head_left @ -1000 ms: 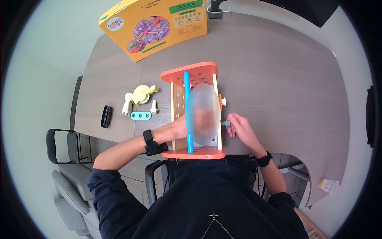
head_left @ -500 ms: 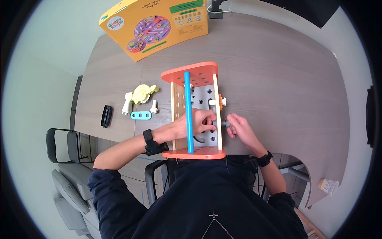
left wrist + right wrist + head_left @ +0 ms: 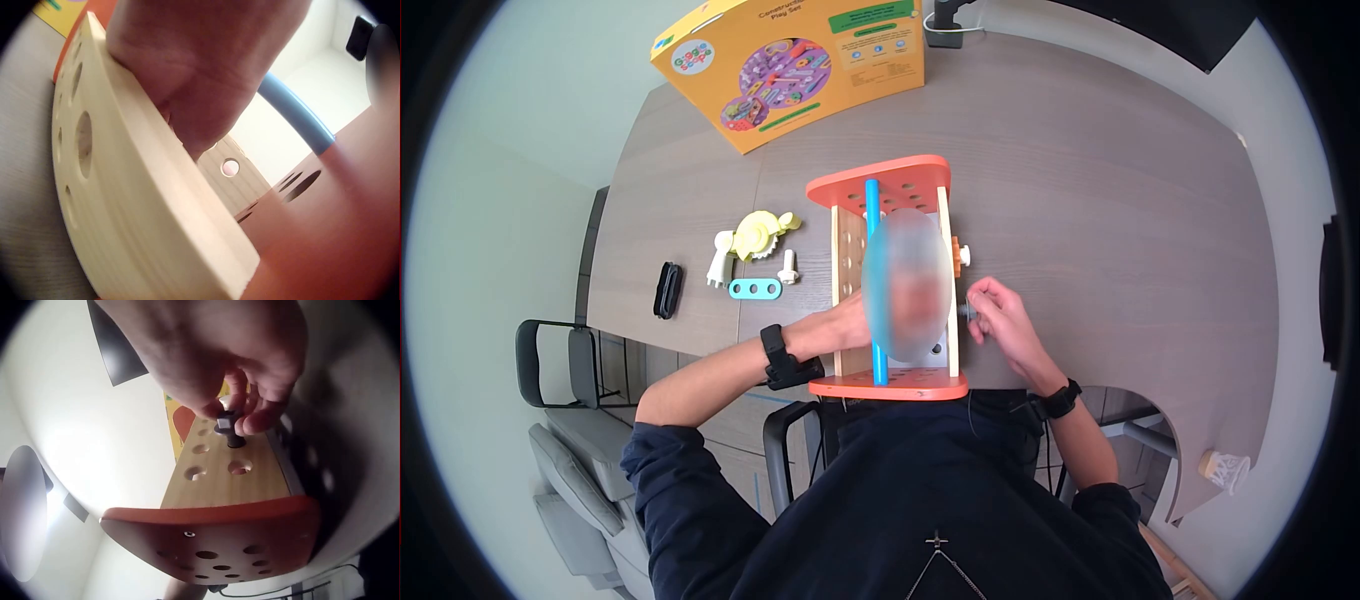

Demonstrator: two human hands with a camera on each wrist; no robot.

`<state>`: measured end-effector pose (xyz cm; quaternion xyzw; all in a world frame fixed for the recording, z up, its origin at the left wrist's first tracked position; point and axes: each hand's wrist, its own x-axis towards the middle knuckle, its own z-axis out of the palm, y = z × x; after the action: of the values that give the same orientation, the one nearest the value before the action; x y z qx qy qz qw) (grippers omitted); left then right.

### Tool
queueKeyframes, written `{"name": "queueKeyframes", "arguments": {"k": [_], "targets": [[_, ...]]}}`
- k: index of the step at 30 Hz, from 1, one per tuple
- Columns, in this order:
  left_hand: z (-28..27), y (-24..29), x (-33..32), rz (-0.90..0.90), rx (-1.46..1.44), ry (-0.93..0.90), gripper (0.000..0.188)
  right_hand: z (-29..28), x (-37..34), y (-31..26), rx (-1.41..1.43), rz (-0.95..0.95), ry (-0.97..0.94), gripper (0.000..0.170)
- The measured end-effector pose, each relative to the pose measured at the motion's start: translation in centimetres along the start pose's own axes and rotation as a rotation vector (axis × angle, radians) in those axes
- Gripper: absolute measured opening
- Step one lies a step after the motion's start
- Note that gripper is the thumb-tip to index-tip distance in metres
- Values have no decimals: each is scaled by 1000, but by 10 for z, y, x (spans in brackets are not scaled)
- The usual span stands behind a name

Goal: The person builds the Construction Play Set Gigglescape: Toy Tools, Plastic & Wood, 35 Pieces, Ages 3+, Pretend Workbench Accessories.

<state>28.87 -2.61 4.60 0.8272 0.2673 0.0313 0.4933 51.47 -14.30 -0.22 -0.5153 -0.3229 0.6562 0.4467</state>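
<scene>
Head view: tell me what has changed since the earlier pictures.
Very little. The right hand has shifted its fingers slightly at the gray bolt, which it still pinches; I see no new grip or release. A blur hides the fingers of the left hand, so I cannot tell whether they moved. The toy frame, yellow box and turquoise strip stayed put.
</scene>
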Motion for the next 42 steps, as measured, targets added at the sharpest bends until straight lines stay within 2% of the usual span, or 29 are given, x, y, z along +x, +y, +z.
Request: {"name": "queueKeyframes", "arguments": {"k": [2, 4, 6, 8, 11, 14, 17, 18, 20, 23, 26, 29, 32, 38, 40, 42], "targets": [[0, 1, 0, 0, 6, 4, 32, -15, -1, 0, 24, 158, -48, 12], [-2, 3, -1, -5, 13, -2, 32, -27, 0, 5, -69, 193, -61, 12], [0, 0, 0, 2, 15, 4, 32, -26, -3, 15, -105, 25, 4, 11], [1, -1, 0, 2, 16, 2, 32, -2, -9, 10, -25, -284, 128, 11], [1, -2, 1, -5, 15, -5, 32, 3, -8, 7, -52, -419, 65, 15], [1, -2, 2, -1, 15, -1, 32, 6, -1, 16, -34, -432, 25, 17], [1, 0, 1, -4, 24, 2, 32, 5, 3, 13, -23, -317, 53, 8], [1, 0, 1, -10, 25, -1, 33, 4, 3, 9, 8, -185, 43, 8], [1, 0, 1, -15, 28, -7, 33, 4, 0, -4, 70, 79, 24, 16], [0, 0, 1, -7, 31, -7, 34, -18, 0, 8, -38, 210, -108, 30], [2, -3, 1, 3, 29, -2, 34, -13, -3, 18, -231, -85, 112, 16], [2, -3, 2, -5, 35, -14, 35, 5, -11, 8, -29, -359, 125, 12], [1, -2, 2, -22, 31, -22, 35, 3, -6, 10, 35, -313, 8, 22], [5, -6, 2, 20, 35, 16, 29, 9, -1, 4, 41, -160, 56, 6], [5, -6, 2, 9, 30, 1, 34, 0, 0, 6, 82, 78, 3, 12], [2, -3, 2, -16, 52, -18, 34, -14, 3, 12, 25, 208, -52, 17]]}}
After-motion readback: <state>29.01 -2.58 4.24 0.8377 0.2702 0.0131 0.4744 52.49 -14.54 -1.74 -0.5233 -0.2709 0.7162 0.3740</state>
